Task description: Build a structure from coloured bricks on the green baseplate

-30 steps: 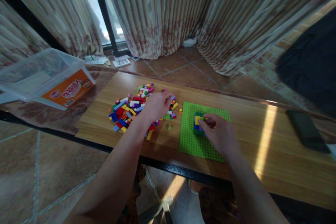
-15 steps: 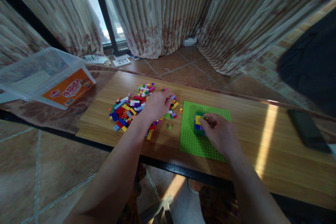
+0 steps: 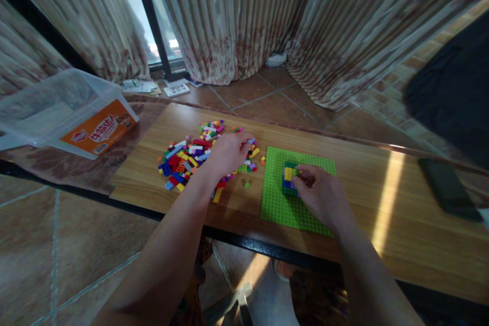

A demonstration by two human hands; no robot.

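My left hand is over the right part of a heap of coloured toy bricks. Its thumb and fingers are curled together at the heap's edge, and whatever lies between them is hidden. On a green baseplate stands a small block structure of dark green, blue, purple and yellow bricks. My right hand is at the structure's right side, covering part of it. Thumb and fingertips pinch a small yellowish brick beside the yellow top, mostly hidden by the fingers.
A clear plastic box with an orange label stands left of the wooden table. A dark phone lies at the table's right. One small green brick sits apart from the heap. Curtains hang behind.
Both hands keep nearly the same place and grip. The right fingertips have shifted only slightly at the structure.
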